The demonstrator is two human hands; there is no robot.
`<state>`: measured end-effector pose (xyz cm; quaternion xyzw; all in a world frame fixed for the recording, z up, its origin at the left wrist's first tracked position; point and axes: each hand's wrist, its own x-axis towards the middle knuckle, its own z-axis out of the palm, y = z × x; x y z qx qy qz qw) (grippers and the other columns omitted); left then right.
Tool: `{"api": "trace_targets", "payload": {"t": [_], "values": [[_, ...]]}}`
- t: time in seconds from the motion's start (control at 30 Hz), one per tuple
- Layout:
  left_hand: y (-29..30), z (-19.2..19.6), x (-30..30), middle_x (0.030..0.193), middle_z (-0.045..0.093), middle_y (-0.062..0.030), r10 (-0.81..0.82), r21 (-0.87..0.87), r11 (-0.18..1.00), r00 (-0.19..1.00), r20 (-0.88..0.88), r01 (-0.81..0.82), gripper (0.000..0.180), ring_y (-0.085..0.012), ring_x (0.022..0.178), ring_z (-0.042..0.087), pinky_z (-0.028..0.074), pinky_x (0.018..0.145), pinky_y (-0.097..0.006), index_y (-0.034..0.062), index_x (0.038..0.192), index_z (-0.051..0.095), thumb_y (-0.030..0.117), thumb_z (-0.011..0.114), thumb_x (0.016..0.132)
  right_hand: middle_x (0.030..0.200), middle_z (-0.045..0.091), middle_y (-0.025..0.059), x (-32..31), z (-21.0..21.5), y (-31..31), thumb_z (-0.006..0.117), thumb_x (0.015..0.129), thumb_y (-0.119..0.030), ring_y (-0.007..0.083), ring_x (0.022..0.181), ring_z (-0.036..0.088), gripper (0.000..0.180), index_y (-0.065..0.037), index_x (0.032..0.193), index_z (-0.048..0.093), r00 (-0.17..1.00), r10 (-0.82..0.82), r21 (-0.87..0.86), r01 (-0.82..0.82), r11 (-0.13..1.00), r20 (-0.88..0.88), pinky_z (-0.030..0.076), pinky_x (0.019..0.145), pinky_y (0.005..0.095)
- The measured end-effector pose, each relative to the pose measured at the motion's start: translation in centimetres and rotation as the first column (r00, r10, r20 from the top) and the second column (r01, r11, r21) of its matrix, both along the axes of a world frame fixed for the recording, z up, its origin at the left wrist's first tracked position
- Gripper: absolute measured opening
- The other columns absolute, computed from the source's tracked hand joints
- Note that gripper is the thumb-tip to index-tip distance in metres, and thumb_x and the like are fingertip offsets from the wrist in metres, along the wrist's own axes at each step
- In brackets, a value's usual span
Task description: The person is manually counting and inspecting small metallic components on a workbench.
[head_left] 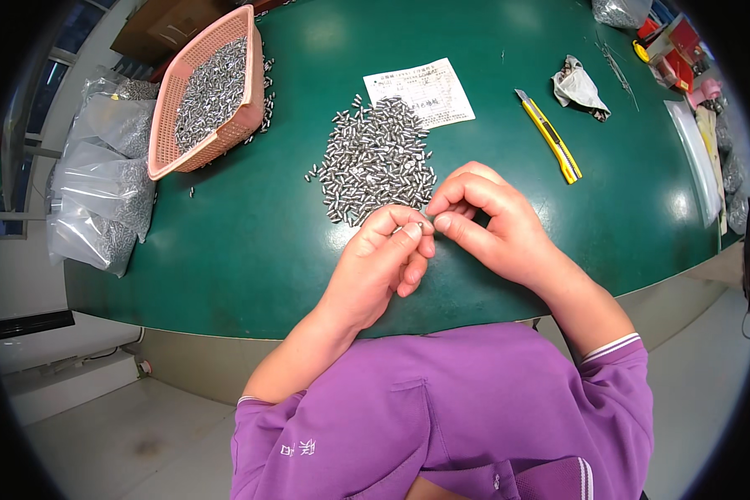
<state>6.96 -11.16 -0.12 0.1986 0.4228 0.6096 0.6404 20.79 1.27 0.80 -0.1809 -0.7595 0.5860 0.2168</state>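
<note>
My left hand (383, 254) pinches a small metal part (421, 226) between thumb and forefinger, close to the table's near side. Right beside it is my right hand (492, 221), its thumb and forefinger bent together at the tip of the left fingers. Whether the right fingers grip anything is too small to make out. Just beyond both hands lies a heap of small silver cylindrical metal parts (371, 162). A white paper slip (442, 92) with print and handwriting lies partly under the far side of that heap.
A pink plastic basket (248, 125) of similar parts stands at the far left, beside clear bags (100, 196) filled with parts. On the right of the green table (508, 292) lie a yellow utility knife (552, 137) and a crumpled white bag (579, 86). Assorted items crowd the right edge.
</note>
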Motion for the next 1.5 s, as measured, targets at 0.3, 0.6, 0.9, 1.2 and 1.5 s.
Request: {"api": "trace_targets", "payload": {"t": [0.3, 0.6, 0.9, 1.2, 1.5], "values": [[-0.2, -0.2, -0.5, 0.087, 0.052, -0.0100, 0.073, 0.066, 0.995, 0.996, 0.047, -0.076, 0.027, -0.0131, 0.059, 0.045, 0.036, 0.049, -0.023, 0.0039, 0.102, 0.050, 0.022, 0.030, 0.098, 0.086, 0.055, 0.0049, 0.2, -1.0, 0.6, 0.064, 0.073, -0.007, 0.0255, 0.084, 0.054, 0.012, -0.009, 0.085, 0.063, 0.989, -0.104, 0.610, 0.020, 0.792, 0.102, 0.046, 0.071, 0.0364], [-0.2, 0.1, -0.4, 0.086, 0.052, -0.0084, 0.077, 0.033, 0.996, 0.995, 0.062, -0.079, 0.021, -0.0117, 0.059, 0.044, 0.036, 0.049, -0.022, 0.0045, 0.101, 0.050, 0.019, 0.035, 0.098, 0.080, 0.055, 0.0068, 0.8, -0.4, 1.2, 0.062, 0.074, -0.010, 0.0269, 0.079, 0.055, 0.009, -0.008, 0.083, 0.062, 0.985, -0.059, 0.657, -0.062, 0.751, 0.161, 0.046, 0.070, 0.0372], [0.0, -0.1, -0.1, 0.085, 0.053, -0.0053, 0.045, -0.010, 0.999, 0.999, 0.013, -0.045, 0.012, -0.0064, 0.057, 0.044, 0.035, 0.047, -0.019, 0.0058, 0.105, 0.049, 0.009, 0.045, 0.093, 0.082, 0.055, 0.0070, 0.5, 0.2, 0.8, 0.064, 0.076, -0.007, 0.0244, 0.078, 0.057, 0.009, -0.006, 0.084, 0.060, 0.998, -0.011, 0.527, -0.025, 0.850, 0.066, 0.047, 0.068, 0.0333], [-0.3, 0.4, 0.2, 0.086, 0.054, -0.0049, -0.017, 0.004, 1.000, 0.999, 0.032, 0.016, 0.012, -0.0050, 0.057, 0.044, 0.035, 0.047, -0.018, 0.0059, 0.104, 0.049, 0.008, 0.050, 0.092, 0.087, 0.053, 0.0021, 0.2, 0.0, -0.3, 0.064, 0.082, -0.006, 0.0086, 0.070, 0.055, 0.007, -0.006, 0.090, 0.062, 0.995, 0.082, -0.061, -0.086, 0.994, -0.056, 0.046, 0.064, 0.0225], [0.0, 0.5, 0.1, 0.083, 0.053, -0.0044, -0.030, 0.029, 0.999, 0.998, 0.056, 0.029, 0.014, -0.0064, 0.055, 0.044, 0.034, 0.045, -0.019, 0.0057, 0.098, 0.051, 0.015, 0.041, 0.096, 0.092, 0.057, 0.0060, 0.1, 0.0, 0.4, 0.056, 0.084, -0.001, 0.0144, 0.079, 0.058, 0.015, -0.004, 0.097, 0.062, 0.988, -0.152, 0.197, 0.155, 0.968, -0.032, 0.049, 0.068, 0.0255]]}}
